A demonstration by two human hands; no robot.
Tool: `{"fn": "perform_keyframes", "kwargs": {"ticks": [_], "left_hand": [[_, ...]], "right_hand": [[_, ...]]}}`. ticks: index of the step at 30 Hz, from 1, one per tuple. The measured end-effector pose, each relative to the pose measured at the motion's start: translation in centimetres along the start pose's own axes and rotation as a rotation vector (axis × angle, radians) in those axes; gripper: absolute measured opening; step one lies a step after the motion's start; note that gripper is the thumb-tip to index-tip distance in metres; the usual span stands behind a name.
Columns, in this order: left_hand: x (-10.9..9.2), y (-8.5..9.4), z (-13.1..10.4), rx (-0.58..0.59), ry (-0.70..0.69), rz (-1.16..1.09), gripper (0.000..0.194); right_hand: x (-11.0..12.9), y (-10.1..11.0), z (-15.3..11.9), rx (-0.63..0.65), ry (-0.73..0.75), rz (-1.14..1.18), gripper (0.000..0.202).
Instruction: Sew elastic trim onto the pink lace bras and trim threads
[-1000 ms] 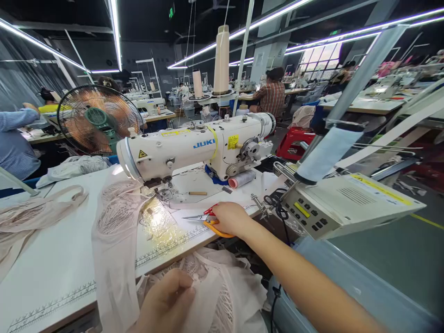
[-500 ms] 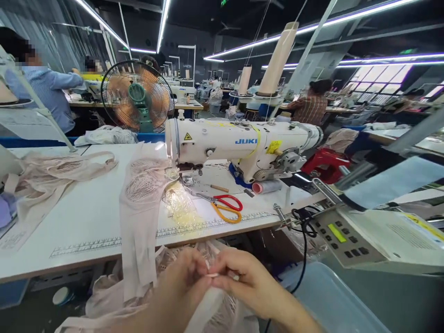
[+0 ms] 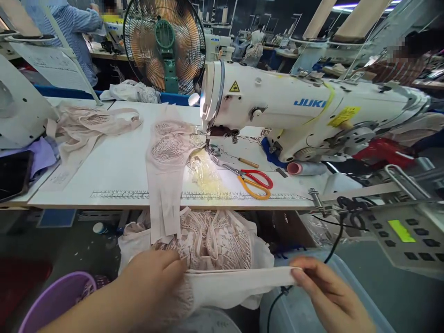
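Observation:
In front of the table edge hangs a beige lace bra [image 3: 231, 247], its band stretched sideways. My left hand [image 3: 157, 275] is closed on the bra's left part, its fingertips partly hidden by the fabric. Between thumb and fingers, my right hand [image 3: 328, 289] pinches the end of the plain band. Above them, a second beige lace garment [image 3: 168, 150] lies by the needle of the white sewing machine [image 3: 277, 99], with its straps hanging over the edge. Scissors with red and orange handles [image 3: 256, 182] rest on the table [image 3: 118, 162].
A thread spool [image 3: 305, 168] and a wooden-handled tool [image 3: 248, 163] lie near the machine. On the left are another beige garment [image 3: 86, 132] and a phone [image 3: 15, 175]. A control box [image 3: 405, 236] stands at right, above a translucent bin [image 3: 347, 273]. A purple basket [image 3: 57, 296] is low left.
My hands were close together, pinching fabric; now they are wide apart, with the band drawn out between them. The view has tilted down and moved nearer the machine.

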State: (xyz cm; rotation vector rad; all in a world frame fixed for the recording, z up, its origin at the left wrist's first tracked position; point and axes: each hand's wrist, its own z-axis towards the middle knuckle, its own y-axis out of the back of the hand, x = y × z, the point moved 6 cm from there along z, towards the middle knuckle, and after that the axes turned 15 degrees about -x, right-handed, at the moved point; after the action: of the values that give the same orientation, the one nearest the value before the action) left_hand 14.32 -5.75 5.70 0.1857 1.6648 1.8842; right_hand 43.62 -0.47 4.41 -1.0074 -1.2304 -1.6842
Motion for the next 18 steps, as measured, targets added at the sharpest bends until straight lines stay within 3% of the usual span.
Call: {"fn": "perform_keyframes", "kwargs": {"ticks": [4,7,11,13,15,18], "left_hand": [[-0.8,0.5,0.6,0.01,-0.058,-0.069,0.021],[-1.1,0.8,1.2,0.039,-0.021,-0.148,0.021],[-1.2,1.4,2.1,0.093,0.071,-0.212,0.021],[-1.3,1.5,2.5,0.111,0.098,-0.205,0.022],[-1.5,1.6,3.0,0.109,0.096,-0.197,0.023],[-1.8,1.4,3.4,0.091,0.078,-0.177,0.023]], "right_hand": [[-1.5,0.5,-0.9,0.005,-0.084,-0.011,0.017],[-2.3,1.0,-1.3,0.015,-0.131,0.009,0.02],[-2.5,0.3,-0.8,0.149,-0.06,-0.149,0.025],[-1.6,-0.4,-0.4,0.161,0.043,-0.312,0.023],[0.8,-1.5,-0.3,0.126,0.231,-0.379,0.024],[6.0,-5.4,-1.9,0.252,0.563,-0.234,0.032]]}}
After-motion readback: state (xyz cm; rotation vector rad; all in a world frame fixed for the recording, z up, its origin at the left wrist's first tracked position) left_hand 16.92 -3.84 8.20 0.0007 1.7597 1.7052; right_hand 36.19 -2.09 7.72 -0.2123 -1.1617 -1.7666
